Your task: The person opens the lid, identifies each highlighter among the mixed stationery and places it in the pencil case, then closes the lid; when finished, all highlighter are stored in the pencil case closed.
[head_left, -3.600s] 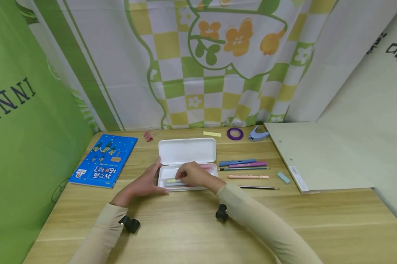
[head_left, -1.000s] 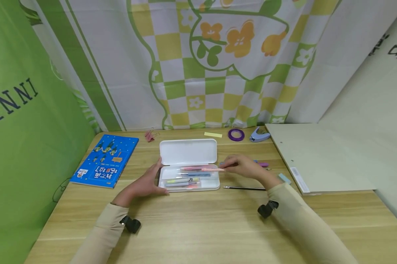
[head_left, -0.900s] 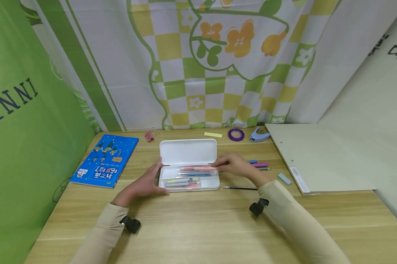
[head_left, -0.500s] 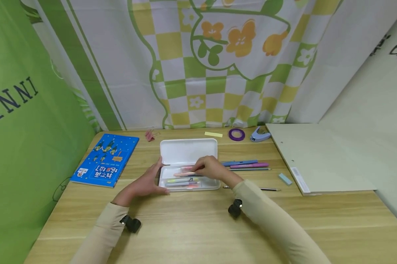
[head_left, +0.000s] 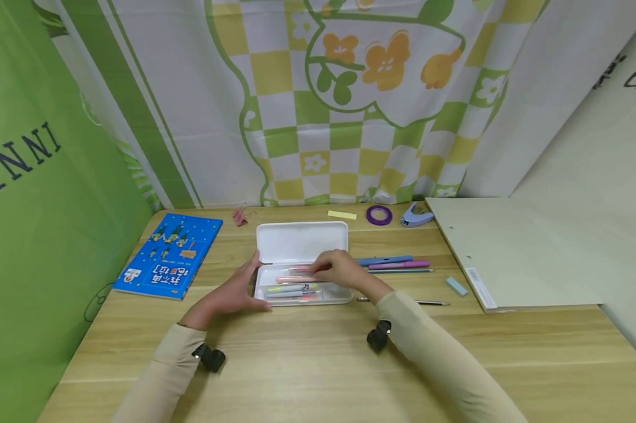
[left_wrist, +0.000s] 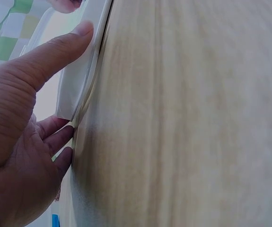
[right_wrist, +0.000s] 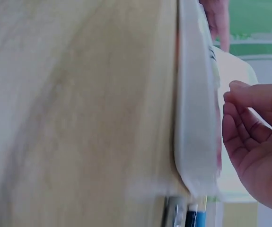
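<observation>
An open white pencil case (head_left: pixel 262 295) lies on the table with its lid (head_left: pixel 302 242) tipped back. My left hand (head_left: pixel 236 292) stays spread at its left end, thumb along the front edge, fingers against the side; the left wrist view shows the thumb (left_wrist: pixel 62 49) beside the case wall. Over the right half of the case hovers my right hand (head_left: pixel 336 269), fingertips drawn together. In the right wrist view nothing shows between these fingers (right_wrist: pixel 232 127). A peach pen (head_left: pixel 292 280) lies lengthwise in the case below them. Nearer the front are a yellow-and-white highlighter (head_left: pixel 283 288) and other pens.
Right of the case lie a blue pen (head_left: pixel 383 260), a purple pen (head_left: pixel 402 264), pencils (head_left: pixel 431 303) and an eraser (head_left: pixel 457 286). Behind are a binder clip (head_left: pixel 240 217), purple tape (head_left: pixel 379 215) and a stapler-like tool (head_left: pixel 416 216). A blue book (head_left: pixel 170 255) and large board (head_left: pixel 508 258) flank them.
My right hand has carried the peach pen from the right of the case into it; the pen now lies flat and the fingers are just above it. My left hand has kept its place.
</observation>
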`<state>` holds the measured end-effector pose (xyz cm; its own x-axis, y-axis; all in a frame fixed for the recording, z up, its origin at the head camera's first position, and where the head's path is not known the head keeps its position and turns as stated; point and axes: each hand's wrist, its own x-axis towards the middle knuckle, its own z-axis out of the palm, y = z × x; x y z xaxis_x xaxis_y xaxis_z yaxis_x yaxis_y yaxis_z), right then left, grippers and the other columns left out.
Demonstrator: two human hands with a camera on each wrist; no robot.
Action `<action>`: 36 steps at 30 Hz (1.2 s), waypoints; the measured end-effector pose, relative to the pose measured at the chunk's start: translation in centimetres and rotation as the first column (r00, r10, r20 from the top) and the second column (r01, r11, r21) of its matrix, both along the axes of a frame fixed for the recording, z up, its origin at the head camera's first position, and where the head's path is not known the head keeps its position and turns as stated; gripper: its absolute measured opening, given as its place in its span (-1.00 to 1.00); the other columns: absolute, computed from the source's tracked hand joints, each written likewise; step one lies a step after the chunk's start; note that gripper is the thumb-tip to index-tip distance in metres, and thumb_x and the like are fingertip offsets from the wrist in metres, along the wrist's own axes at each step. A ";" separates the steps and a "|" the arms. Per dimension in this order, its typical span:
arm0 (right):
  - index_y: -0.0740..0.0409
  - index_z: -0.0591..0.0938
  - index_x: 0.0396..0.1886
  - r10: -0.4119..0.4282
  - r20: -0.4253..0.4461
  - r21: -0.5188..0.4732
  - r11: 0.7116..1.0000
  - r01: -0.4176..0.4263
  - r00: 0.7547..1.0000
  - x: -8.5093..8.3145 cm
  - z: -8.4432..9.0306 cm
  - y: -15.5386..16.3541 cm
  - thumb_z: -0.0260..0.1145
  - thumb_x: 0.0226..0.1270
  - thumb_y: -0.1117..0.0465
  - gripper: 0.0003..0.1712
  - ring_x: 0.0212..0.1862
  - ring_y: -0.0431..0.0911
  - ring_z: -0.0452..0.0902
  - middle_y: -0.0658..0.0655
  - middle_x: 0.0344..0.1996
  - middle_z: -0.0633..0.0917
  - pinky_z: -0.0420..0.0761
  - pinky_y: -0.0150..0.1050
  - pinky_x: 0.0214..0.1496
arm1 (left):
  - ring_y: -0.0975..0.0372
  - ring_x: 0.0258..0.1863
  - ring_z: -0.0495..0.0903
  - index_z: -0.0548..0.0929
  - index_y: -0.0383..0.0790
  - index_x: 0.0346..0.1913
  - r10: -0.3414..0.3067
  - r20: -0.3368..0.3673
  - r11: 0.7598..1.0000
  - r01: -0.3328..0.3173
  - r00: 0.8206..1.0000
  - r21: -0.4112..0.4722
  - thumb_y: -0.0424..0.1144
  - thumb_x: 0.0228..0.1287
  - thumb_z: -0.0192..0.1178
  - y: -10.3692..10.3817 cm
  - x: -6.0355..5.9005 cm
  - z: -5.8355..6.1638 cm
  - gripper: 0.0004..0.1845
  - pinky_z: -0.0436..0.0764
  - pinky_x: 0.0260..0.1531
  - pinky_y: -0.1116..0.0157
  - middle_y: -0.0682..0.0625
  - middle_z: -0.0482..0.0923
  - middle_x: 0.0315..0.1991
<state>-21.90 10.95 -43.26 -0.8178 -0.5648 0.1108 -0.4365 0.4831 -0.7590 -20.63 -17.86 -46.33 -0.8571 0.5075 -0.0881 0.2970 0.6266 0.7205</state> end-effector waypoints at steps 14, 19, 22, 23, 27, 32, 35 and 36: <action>0.40 0.62 -0.07 -0.188 0.231 -0.206 0.950 0.237 0.955 -0.8 1.9 5.4 0.26 0.29 0.32 -0.73 -0.16 -0.11 0.54 0.28 -0.12 0.64 0.57 -0.19 -0.07 | -0.03 0.38 0.01 -0.38 -0.28 0.48 0.004 -0.003 1.000 -0.004 1.000 -0.005 0.04 -0.15 0.51 0.0 0.1 0.3 0.40 0.03 0.35 -0.05 -0.22 0.10 0.38; 0.48 0.51 0.06 -0.261 0.221 -0.286 0.904 0.318 0.940 -1.4 2.2 6.2 0.26 0.27 0.38 -0.62 0.00 0.11 0.50 0.40 0.00 0.56 0.52 -0.11 0.05 | -0.03 0.35 0.07 -0.36 -0.30 0.47 0.003 -0.014 1.000 -0.003 1.000 0.003 0.01 -0.14 0.51 0.0 0.2 0.3 0.39 0.04 0.34 -0.05 -0.23 0.17 0.32; 0.46 0.39 0.20 -0.247 0.222 -0.319 0.896 0.309 0.943 -1.7 2.0 6.3 0.25 0.27 0.40 -0.49 0.17 0.25 0.37 0.42 0.14 0.43 0.46 -0.02 0.15 | -0.04 0.35 0.07 -0.36 -0.32 0.47 0.000 -0.025 1.000 0.000 1.000 0.007 0.00 -0.12 0.51 0.1 0.4 0.2 0.37 0.04 0.34 -0.06 -0.25 0.16 0.33; 0.45 0.34 0.26 -0.233 0.222 -0.318 0.901 0.296 0.947 -1.9 1.9 6.3 0.25 0.27 0.40 -0.43 0.22 0.26 0.31 0.42 0.20 0.38 0.43 0.02 0.19 | -0.04 0.35 0.07 -0.36 -0.32 0.47 0.003 -0.024 1.000 -0.002 1.000 0.009 -0.01 -0.13 0.51 0.2 0.4 0.1 0.37 0.04 0.34 -0.06 -0.24 0.16 0.33; 0.33 0.14 0.42 -0.183 0.255 -0.278 0.927 0.253 0.950 -2.0 1.3 6.2 0.23 0.32 0.32 -0.26 0.34 0.25 0.15 0.35 0.35 0.22 0.31 0.11 0.27 | -0.02 0.36 0.07 -0.35 -0.26 0.48 -0.005 -0.039 0.999 0.006 0.999 0.044 -0.04 -0.15 0.53 0.3 0.4 -0.1 0.37 0.05 0.35 -0.04 -0.22 0.15 0.35; 0.27 0.13 0.44 -0.157 0.260 -0.269 0.936 0.227 0.953 -1.6 1.3 6.0 0.22 0.35 0.28 -0.26 0.33 0.24 0.18 0.36 0.33 0.27 0.32 0.08 0.27 | 0.04 0.34 0.11 -0.36 -0.07 0.49 -0.009 -0.047 0.996 0.013 0.999 0.092 -0.07 -0.18 0.55 0.4 0.2 -0.2 0.39 0.07 0.35 0.00 -0.15 0.17 0.34; 0.34 0.22 0.38 -0.132 0.261 -0.317 0.924 0.214 0.956 -1.2 1.4 6.2 0.19 0.37 0.29 -0.36 0.27 0.23 0.28 0.40 0.24 0.37 0.38 0.05 0.23 | 0.03 0.34 0.13 -0.40 -0.05 0.48 0.003 -0.040 0.995 0.001 0.999 0.098 -0.09 -0.18 0.55 0.4 0.2 -0.2 0.41 0.07 0.35 0.00 -0.17 0.19 0.32; 0.36 0.26 0.35 -0.123 0.259 -0.328 0.921 0.208 0.958 -1.1 1.5 6.3 0.18 0.38 0.28 -0.40 0.24 0.23 0.31 0.40 0.21 0.40 0.39 0.04 0.22 | 0.02 0.34 0.13 -0.41 -0.05 0.48 0.007 -0.039 0.996 -0.004 0.999 0.093 -0.08 -0.18 0.55 0.4 0.2 -0.1 0.41 0.07 0.35 -0.01 -0.18 0.20 0.31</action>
<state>-23.00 17.24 -41.79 -0.9226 -0.3786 0.0741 -0.1672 0.2193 -0.9612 -20.38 -17.49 -46.45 -0.8619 0.5071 -0.0074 0.3226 0.5595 0.7634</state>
